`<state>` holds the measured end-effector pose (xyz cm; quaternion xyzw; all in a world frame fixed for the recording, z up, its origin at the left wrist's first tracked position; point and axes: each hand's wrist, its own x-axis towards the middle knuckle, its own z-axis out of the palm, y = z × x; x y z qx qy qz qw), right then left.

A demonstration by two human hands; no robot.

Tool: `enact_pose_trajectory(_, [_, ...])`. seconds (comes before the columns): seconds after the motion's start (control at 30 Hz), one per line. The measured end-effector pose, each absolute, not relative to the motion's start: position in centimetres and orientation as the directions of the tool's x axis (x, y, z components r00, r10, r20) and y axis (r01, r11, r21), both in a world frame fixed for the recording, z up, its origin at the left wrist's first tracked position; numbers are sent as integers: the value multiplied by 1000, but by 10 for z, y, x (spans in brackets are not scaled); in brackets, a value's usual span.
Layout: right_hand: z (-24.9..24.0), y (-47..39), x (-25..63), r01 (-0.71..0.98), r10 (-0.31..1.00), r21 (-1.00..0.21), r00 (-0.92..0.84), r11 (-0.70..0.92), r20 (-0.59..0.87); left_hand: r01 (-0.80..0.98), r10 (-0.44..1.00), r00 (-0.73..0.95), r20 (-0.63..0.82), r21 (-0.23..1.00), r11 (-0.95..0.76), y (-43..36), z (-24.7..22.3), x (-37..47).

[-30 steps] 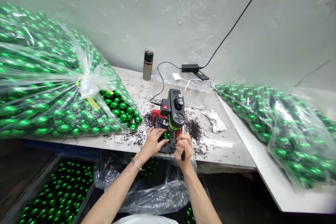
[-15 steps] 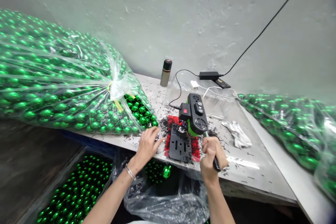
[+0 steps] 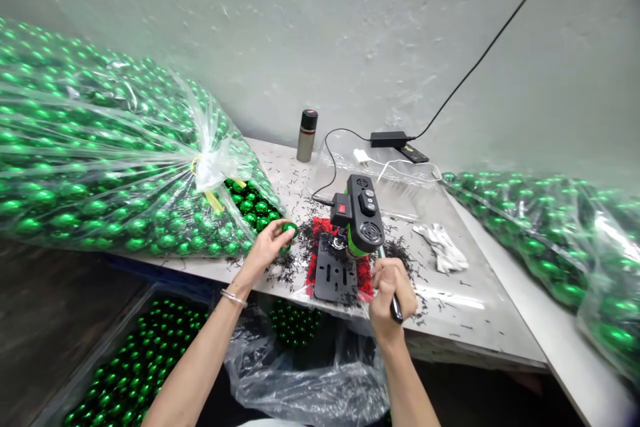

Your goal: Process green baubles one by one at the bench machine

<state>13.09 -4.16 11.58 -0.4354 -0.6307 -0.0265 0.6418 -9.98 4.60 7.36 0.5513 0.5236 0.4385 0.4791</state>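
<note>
A shiny green ball is pinched between the fingers and thumb of my left hand, at the torn opening of the big clear bag of green balls. My right hand is wrapped round the lever handle of a small black and green bench press. The press stands over a slotted black base plate on a red mat. Short black bits lie scattered round the base.
Below the table edge, a plastic-lined bin and a crate hold green balls. At the back stand a bottle and a power adapter with its cable. White gloves and another bag of balls lie right.
My left hand has moved left to the bag's opening and taken hold of a ball. A ball that was in the air under the table edge is out of sight. My right hand keeps the lever.
</note>
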Motion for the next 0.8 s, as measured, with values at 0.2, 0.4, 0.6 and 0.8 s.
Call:
enact_pose_trajectory(0.2, [117,-43,129,576,533,-549,219,606,817,-418,943,183,-277,846,330,17,66,-76])
enact_pose_trajectory(0.4, [115,-44,131,594,554,-545,191,591,810,-304,940,140,-312,890,341,7,45,-29])
enact_pose_trajectory(0.6, [112,-43,132,602,551,-535,181,593,814,128,997,78,1,992,-11,3,35,-2])
enact_pose_trajectory(0.8, [108,-44,132,574,550,-536,169,619,818,392,963,170,211,881,-263,-2,25,2])
